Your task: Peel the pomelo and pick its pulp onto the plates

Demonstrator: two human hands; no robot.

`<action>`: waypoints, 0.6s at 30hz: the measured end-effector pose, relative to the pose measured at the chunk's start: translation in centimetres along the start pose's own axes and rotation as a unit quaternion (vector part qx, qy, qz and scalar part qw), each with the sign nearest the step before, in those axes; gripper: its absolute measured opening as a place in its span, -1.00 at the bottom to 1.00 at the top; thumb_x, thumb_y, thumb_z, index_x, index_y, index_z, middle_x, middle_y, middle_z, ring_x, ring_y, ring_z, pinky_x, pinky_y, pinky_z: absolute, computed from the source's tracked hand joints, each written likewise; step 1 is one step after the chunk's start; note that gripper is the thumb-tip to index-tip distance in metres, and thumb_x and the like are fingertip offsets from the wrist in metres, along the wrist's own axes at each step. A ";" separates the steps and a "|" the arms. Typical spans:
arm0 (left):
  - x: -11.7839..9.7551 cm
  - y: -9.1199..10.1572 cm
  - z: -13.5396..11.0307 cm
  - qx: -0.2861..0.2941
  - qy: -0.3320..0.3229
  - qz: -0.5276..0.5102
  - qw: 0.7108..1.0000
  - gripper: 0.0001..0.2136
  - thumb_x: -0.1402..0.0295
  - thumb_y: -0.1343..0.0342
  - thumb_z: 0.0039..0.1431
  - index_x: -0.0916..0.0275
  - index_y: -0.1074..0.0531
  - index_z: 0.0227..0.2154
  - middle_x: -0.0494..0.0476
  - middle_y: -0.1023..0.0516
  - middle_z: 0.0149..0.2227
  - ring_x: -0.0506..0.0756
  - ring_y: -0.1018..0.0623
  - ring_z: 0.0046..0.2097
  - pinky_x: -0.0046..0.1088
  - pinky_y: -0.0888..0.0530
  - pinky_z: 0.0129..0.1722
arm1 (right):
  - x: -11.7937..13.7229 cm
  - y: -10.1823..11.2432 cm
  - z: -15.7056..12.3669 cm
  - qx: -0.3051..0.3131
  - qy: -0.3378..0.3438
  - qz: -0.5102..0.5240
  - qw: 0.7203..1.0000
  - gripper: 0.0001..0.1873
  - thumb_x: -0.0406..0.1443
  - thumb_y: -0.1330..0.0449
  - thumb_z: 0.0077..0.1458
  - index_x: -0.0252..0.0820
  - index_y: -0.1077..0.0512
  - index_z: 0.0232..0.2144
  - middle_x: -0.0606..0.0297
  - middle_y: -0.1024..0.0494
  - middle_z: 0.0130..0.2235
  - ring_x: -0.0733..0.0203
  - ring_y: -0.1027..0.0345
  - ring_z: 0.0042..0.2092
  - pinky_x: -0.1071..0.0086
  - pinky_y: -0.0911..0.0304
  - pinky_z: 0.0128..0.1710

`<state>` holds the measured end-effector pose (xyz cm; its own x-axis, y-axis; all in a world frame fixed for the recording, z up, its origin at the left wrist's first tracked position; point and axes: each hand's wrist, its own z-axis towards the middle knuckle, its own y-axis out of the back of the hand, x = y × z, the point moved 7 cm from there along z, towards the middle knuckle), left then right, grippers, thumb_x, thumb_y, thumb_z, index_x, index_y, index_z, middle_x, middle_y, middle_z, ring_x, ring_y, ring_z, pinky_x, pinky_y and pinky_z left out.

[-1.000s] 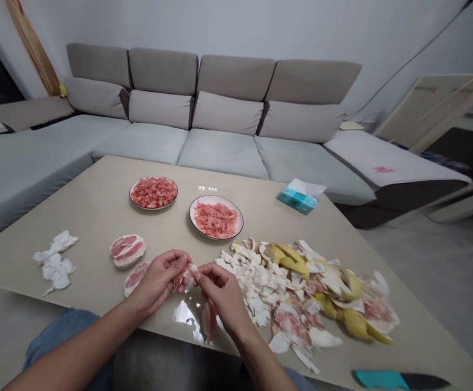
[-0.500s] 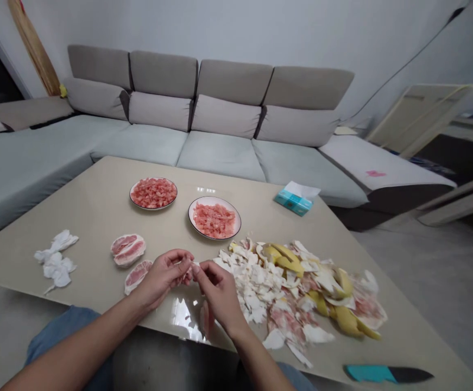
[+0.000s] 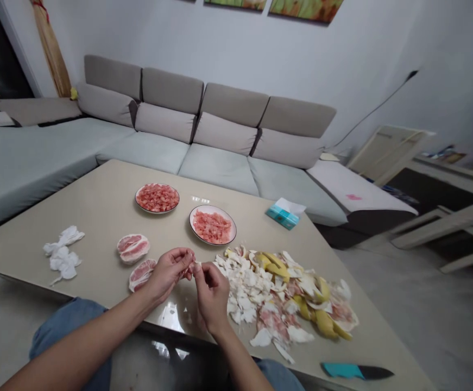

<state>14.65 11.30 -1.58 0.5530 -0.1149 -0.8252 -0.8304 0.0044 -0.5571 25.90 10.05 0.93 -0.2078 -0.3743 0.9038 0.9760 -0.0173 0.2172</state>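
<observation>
Above the table's near edge, my left hand (image 3: 174, 273) is closed round a small piece of pink pomelo flesh, mostly hidden by the fingers. Touching it, my right hand (image 3: 212, 290) pinches thumb to forefinger on a pale bit of membrane at the piece's edge. Left of them lie two peeled pomelo chunks (image 3: 132, 248), the nearer one (image 3: 142, 274) partly behind my left wrist. Beyond my hands stand a plate of pink pomelo flesh (image 3: 212, 226) and another heaped plate (image 3: 157, 198). A spread of white pith scraps (image 3: 244, 288) lies right of my right hand.
Yellow peel (image 3: 275, 266) tops the scrap pile. A knife with a teal handle (image 3: 344, 370) lies at the near right edge. Crumpled tissues (image 3: 63, 255) are at the left, a tissue pack (image 3: 284, 215) at the back right. A grey sofa (image 3: 220, 163) stands behind the table.
The view has tilted up and turned, so wall pictures now show. My hands stay together on the same small piece, with only slight finger movement.
</observation>
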 end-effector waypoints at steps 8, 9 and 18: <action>-1.8 3.3 0.8 -0.073 -0.024 -0.101 0.992 -0.73 0.31 -0.40 -0.08 0.34 -0.46 -0.39 -0.03 -0.43 -0.40 -0.17 -0.39 -0.48 -0.72 -0.33 -0.50 | 2.4 2.7 -0.9 -0.104 0.019 -0.023 0.994 -0.69 -0.13 -0.07 0.25 -0.16 -0.35 -0.48 0.33 -0.37 -0.47 0.26 -0.22 -0.42 0.39 -0.14 -0.38; -2.0 3.5 0.9 -0.066 -0.018 -0.108 0.992 -0.74 0.33 -0.38 -0.05 0.33 -0.47 -0.35 -0.01 -0.45 -0.37 -0.16 -0.41 -0.45 -0.72 -0.35 -0.49 | 2.5 3.2 -0.7 -0.104 0.007 -0.017 0.994 -0.68 -0.12 -0.07 0.25 -0.16 -0.36 -0.47 0.35 -0.35 -0.49 0.27 -0.20 -0.44 0.40 -0.13 -0.40; 0.1 2.1 0.3 -0.005 0.104 -0.173 0.979 -0.87 0.42 -0.13 0.22 0.39 -0.51 -0.27 0.23 -0.53 -0.25 -0.04 -0.54 -0.33 -0.53 -0.52 -0.26 | -0.1 8.8 1.5 -0.006 -0.070 -0.141 0.987 -0.60 0.03 -0.14 0.12 -0.18 -0.49 -0.33 0.23 -0.53 -0.39 0.14 -0.39 -0.39 0.35 -0.23 -0.37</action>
<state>13.00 11.63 -2.80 0.7767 -0.3070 -0.5500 -0.5968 -0.0792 -0.7985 34.40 11.34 3.28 -0.4785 -0.2209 0.8499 0.8781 -0.1142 0.4647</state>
